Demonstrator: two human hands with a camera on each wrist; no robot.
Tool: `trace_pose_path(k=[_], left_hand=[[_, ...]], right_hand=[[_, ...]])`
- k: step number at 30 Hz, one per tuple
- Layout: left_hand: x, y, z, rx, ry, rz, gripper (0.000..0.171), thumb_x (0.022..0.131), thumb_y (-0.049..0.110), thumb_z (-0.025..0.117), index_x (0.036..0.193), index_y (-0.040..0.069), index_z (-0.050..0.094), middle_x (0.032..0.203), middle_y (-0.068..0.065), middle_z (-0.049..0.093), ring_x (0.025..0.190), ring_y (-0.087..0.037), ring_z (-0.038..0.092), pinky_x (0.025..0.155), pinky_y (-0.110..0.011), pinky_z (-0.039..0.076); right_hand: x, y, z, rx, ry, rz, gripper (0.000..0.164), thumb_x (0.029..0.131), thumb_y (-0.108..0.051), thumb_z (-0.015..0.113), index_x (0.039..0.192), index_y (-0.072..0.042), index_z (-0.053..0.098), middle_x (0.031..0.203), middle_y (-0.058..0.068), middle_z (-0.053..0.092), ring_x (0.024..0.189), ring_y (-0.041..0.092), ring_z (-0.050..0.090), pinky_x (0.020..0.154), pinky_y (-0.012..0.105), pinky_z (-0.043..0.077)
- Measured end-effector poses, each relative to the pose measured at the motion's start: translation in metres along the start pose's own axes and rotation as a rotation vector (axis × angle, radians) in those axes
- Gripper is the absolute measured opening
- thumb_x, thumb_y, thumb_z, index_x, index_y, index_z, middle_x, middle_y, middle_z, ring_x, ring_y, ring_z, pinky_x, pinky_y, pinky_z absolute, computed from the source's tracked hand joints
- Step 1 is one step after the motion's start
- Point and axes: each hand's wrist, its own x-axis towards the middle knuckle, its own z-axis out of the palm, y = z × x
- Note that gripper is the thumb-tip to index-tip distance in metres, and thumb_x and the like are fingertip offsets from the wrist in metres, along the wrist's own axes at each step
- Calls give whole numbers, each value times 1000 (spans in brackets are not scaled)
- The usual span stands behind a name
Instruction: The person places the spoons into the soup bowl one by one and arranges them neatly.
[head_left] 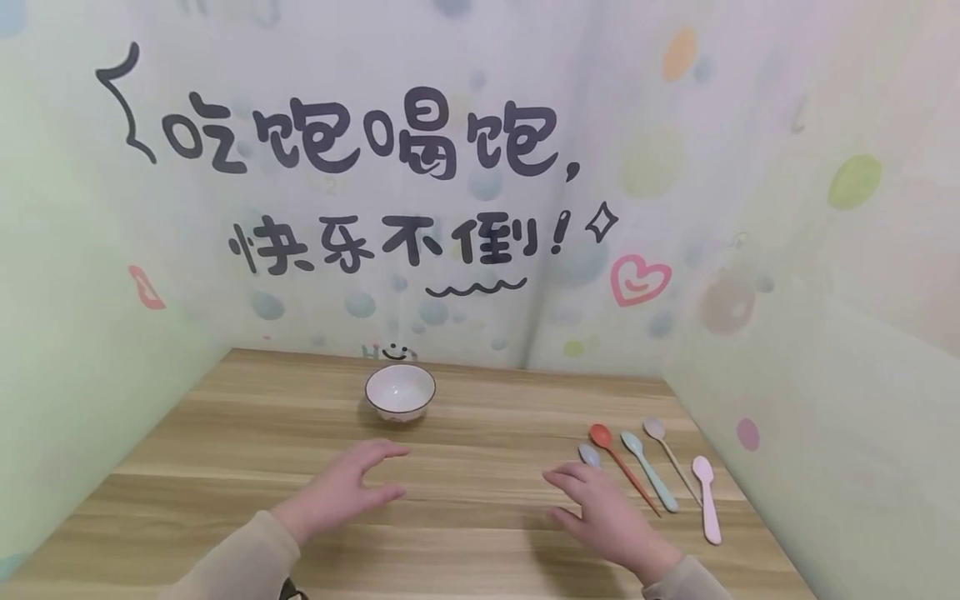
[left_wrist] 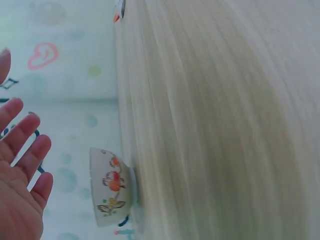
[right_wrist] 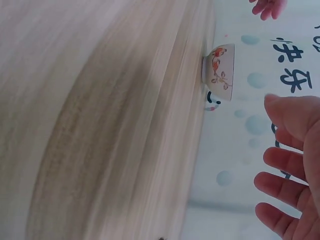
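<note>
A white bowl (head_left: 401, 390) with a dark rim stands upright near the back edge of the table; orange flowers show on its outside in the left wrist view (left_wrist: 112, 185). My left hand (head_left: 341, 490) hovers in front of it, thumb and fingers spread, holding nothing. Over the table to the right, my right hand (head_left: 600, 517) is likewise relaxed and bare. Just beyond it lie several spoons: a grey-blue spoon (head_left: 589, 454) partly hidden by the hand, an orange spoon (head_left: 601, 435), a light blue spoon (head_left: 648, 471), a grey spoon with a tan handle (head_left: 655, 428) and a pink spoon (head_left: 707, 500).
The wood-grain table (head_left: 480, 417) meets a patterned back wall (head_left: 465, 333) with black lettering. Pale side walls (head_left: 862, 417) close in the table at left and right. The spoons lie close to the right edge.
</note>
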Motion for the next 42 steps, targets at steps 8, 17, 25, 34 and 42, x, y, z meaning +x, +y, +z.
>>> trace_pose_path(k=[8,17,25,34,42], left_hand=[[16,-14,9,-166,136,-148,37,89,30,69,122,13,63,124,-3,57,112,-22,50,99,-48,40],[30,-27,14,-315,214,-326,43,93,28,65,129,7,59,124,-12,53,109,-24,52,86,-38,47],[39,-39,18,-425,265,-403,45,95,27,62,132,3,55,128,-14,54,112,-28,51,93,-45,45],[49,-54,18,-517,306,-443,50,98,30,56,138,2,45,136,-17,48,123,-31,45,100,-49,39],[60,-59,18,-514,336,-503,57,98,28,54,143,-2,36,138,-21,43,126,-36,42,104,-50,36]], right_hand=[[-6,14,10,1,30,165,34,78,-14,80,110,-6,70,103,0,65,91,16,62,76,35,53],[-12,39,19,37,42,432,30,80,-11,78,108,-3,71,109,13,67,100,32,63,85,48,50],[-24,60,21,49,-3,593,30,83,-10,72,111,0,70,115,23,63,95,34,63,77,49,51],[-33,75,22,58,-37,665,29,85,-14,70,108,4,69,109,20,64,100,38,61,84,52,49],[-32,77,23,127,-90,749,34,84,-16,71,110,5,68,98,15,64,93,34,61,79,50,49]])
